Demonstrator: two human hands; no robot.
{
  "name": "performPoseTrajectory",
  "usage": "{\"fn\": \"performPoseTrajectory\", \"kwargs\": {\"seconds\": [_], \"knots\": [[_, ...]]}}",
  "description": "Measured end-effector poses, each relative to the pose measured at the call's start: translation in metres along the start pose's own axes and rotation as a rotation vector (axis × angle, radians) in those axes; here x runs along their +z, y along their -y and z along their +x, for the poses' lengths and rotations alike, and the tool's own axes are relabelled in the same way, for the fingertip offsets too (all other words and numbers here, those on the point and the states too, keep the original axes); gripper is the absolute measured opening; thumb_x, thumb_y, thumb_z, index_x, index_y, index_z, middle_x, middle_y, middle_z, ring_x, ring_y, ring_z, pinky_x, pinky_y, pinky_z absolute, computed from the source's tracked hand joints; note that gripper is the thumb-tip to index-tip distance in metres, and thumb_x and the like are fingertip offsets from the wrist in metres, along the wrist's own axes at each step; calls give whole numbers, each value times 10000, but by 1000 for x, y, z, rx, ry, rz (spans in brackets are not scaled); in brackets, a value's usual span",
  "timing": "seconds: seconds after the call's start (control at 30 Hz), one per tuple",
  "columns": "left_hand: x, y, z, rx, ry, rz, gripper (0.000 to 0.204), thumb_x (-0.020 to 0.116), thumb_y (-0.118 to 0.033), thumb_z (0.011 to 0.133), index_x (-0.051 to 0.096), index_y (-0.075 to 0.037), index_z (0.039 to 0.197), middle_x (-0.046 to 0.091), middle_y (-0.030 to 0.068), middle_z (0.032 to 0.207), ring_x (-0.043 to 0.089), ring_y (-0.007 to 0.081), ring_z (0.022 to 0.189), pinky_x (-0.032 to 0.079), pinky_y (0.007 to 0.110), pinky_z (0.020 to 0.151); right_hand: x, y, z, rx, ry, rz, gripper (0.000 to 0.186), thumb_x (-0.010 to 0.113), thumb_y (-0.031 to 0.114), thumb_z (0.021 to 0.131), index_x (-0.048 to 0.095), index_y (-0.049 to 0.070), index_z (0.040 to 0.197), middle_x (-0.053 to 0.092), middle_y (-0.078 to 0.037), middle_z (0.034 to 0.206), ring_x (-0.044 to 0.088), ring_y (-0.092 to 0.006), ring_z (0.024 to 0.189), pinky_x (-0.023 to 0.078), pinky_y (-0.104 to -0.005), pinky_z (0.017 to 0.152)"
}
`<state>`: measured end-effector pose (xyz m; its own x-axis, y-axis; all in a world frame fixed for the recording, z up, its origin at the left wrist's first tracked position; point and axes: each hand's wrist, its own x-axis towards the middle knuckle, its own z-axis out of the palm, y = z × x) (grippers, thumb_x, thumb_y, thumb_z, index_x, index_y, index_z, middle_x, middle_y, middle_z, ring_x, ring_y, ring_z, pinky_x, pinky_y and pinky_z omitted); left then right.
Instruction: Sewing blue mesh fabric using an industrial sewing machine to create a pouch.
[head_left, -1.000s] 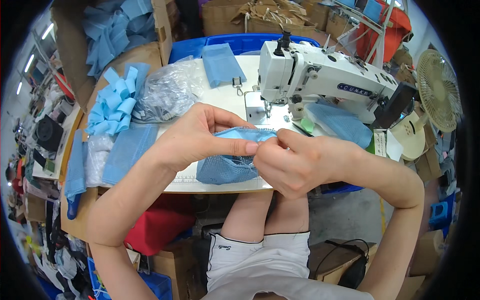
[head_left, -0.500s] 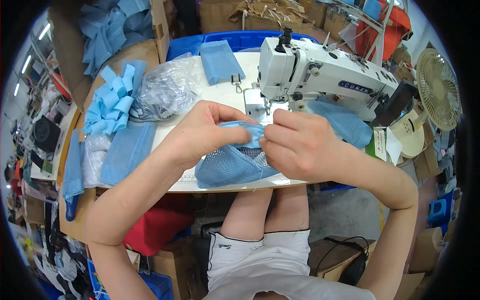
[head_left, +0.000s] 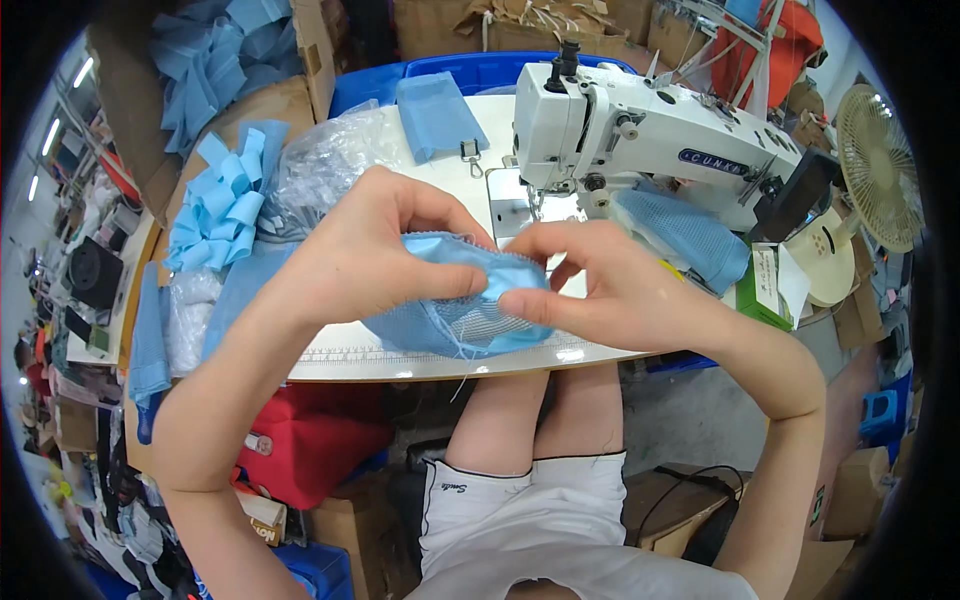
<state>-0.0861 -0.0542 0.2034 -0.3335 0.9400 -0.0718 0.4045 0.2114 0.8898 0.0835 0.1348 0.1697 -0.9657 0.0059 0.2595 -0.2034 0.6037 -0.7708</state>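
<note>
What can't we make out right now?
Head view:
Left hand: some fingertips hidden behind the blue mesh pouch.
Clear plastic bag: partly covered by left hand.
Red fabric item: top hidden by the tabletop.
Sewing machine: needle tip too small.
Cardboard box: cut by upper edge.

We bend both elbows (head_left: 187,465) outward, our left hand (head_left: 385,255) pinching, our right hand (head_left: 605,285) curved, both thumbs (head_left: 455,282) pointing inward.

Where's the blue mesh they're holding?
In the head view's middle, the blue mesh is between the left hand and right hand, nearer the person than the sewing machine.
</note>
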Motion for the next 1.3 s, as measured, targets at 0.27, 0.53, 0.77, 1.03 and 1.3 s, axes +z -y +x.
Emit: {"fn": "performPoseTrajectory", "kwargs": {"seconds": [0.27,0.53,0.77,1.03,1.3], "knots": [[-25,-56,8,143,253,507,232,825,-2,763,686,2,948,696,66,898,726,149,928,562,292,806,46,-24,9,329,542,1253,472,676,397,1080,654,-9,1321,750,-64,1172,734,-173,1069,627,-372,920],[29,61,94,18,245,928,271,820,-54,725,663,-32,944,724,183,980,752,337,1042,574,437,853,85,-77,-16,468,-171,162,231,637,134,1076,617,17,1275,756,-71,997,714,-124,925,539,-296,820],[65,98,144,161,197,490,300,808,66,718,620,-17,936,725,168,978,753,344,1063,567,426,833,51,-122,-64,-31,-97,-368,374,663,-25,802,705,38,1168,665,-132,1179,631,-310,1147,553,-411,850],[69,98,159,91,156,475,356,872,-2,697,628,14,956,718,192,984,703,378,987,553,434,851,35,-142,-50,-264,-62,-500,332,840,214,760,669,35,982,623,-147,1392,588,-331,1274,539,-429,916],[49,112,178,-196,289,281,281,882,-46,711,660,-39,885,685,43,898,652,157,891,525,310,824,44,-147,-50,-216,-101,-510,241,733,182,832,672,-8,968,623,-252,1463,619,-299,1232,491,-399,954]]}}
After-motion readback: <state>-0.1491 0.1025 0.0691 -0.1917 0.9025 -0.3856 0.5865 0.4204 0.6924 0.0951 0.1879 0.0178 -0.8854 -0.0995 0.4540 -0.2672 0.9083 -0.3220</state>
